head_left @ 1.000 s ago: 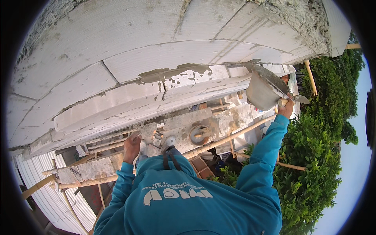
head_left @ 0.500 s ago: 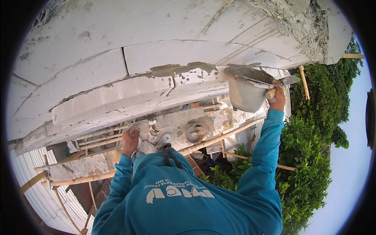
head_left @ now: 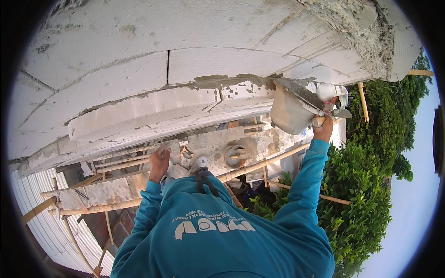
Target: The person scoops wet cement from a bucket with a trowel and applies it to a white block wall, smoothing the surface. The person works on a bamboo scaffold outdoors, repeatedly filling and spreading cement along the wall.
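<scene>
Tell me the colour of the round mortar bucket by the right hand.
Greyish round bucket; shows best in head view.

The view looks from the wearer's head, the left of two fisheye cameras, steeply down past the close teal sweatshirt point(head_left: 208, 236) to the scaffold platform point(head_left: 109, 190) farther below. It faces the block wall point(head_left: 222, 62), which bows across the top, with the platform's long outer edge running below.

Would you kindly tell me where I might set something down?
The planking looks bare right of the tub, up to the long bamboo pole. Another patch lies left of the left hand, short of the thin dark rods. It is crowded around the shoes and where the right hand holds the bucket and trowel.
</scene>
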Action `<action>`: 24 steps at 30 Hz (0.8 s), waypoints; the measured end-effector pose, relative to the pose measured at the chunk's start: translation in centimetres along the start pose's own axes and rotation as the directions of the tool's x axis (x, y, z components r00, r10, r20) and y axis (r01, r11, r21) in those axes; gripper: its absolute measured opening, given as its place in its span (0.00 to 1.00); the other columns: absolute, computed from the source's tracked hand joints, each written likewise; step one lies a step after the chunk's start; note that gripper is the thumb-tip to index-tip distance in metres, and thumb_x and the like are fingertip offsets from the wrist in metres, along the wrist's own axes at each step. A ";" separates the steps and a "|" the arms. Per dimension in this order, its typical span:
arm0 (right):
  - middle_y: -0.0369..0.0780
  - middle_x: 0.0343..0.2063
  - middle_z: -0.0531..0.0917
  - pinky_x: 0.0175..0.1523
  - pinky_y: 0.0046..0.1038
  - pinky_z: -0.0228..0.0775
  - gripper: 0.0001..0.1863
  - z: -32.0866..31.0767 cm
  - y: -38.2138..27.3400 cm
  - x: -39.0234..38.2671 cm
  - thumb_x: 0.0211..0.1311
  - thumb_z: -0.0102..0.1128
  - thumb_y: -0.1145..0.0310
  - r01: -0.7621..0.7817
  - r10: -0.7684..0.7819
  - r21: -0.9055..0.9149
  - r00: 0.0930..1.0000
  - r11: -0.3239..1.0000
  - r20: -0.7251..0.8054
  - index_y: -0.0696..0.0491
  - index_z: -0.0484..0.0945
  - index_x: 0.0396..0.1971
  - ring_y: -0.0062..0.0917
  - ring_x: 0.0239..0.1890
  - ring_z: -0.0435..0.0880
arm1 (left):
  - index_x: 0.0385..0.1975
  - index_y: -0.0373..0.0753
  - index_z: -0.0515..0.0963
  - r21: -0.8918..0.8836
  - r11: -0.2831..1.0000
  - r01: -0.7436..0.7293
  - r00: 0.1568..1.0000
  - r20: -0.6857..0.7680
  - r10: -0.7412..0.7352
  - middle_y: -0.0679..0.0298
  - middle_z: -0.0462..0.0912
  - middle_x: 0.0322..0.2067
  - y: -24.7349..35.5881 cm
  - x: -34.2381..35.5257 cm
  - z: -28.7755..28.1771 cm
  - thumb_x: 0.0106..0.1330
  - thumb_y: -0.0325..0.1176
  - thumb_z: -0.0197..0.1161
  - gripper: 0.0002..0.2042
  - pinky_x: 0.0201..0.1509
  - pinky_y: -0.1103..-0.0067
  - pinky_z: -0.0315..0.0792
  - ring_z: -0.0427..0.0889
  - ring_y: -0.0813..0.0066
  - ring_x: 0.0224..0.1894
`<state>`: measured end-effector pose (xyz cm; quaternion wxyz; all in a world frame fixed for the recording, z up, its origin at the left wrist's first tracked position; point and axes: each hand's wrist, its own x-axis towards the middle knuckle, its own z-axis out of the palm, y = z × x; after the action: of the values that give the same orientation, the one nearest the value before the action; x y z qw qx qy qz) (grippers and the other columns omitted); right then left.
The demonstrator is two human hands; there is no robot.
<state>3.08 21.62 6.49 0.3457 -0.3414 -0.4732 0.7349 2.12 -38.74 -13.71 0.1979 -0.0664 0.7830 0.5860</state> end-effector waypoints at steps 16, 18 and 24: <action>0.38 0.34 0.82 0.34 0.24 0.80 0.07 0.5 0.0 -15.8 0.62 0.62 0.76 -0.018 0.023 0.130 0.999 0.991 -0.034 0.53 0.76 0.39 0.25 0.32 0.83 | 0.52 0.33 0.79 0.091 0.990 -0.109 0.986 0.135 0.096 0.47 0.85 0.44 0.4 1.0 0.3 0.67 0.38 0.61 0.18 0.52 0.72 0.76 0.85 0.58 0.48; 0.39 0.35 0.83 0.32 0.22 0.78 0.07 4.3 -1.1 -19.4 0.64 0.61 0.74 -0.049 0.051 0.053 0.998 0.997 -0.030 0.54 0.76 0.40 0.23 0.31 0.82 | 0.53 0.35 0.79 0.000 0.993 -0.114 0.983 0.146 0.113 0.48 0.85 0.45 0.2 0.9 -0.3 0.68 0.37 0.61 0.17 0.52 0.73 0.77 0.86 0.62 0.49; 0.41 0.42 0.85 0.34 0.24 0.84 0.10 12.4 0.2 -24.5 0.64 0.63 0.73 -0.170 0.191 -0.115 0.959 0.979 0.210 0.56 0.78 0.44 0.26 0.37 0.87 | 0.52 0.37 0.80 0.025 0.990 -0.135 0.987 0.086 0.133 0.47 0.85 0.44 -4.4 0.8 -2.3 0.68 0.35 0.59 0.16 0.51 0.70 0.78 0.85 0.57 0.49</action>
<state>5.69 -4.51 14.59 0.2059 -0.3159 -0.5101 0.7730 2.38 -42.13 -17.42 0.1919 0.0143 0.7854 0.5883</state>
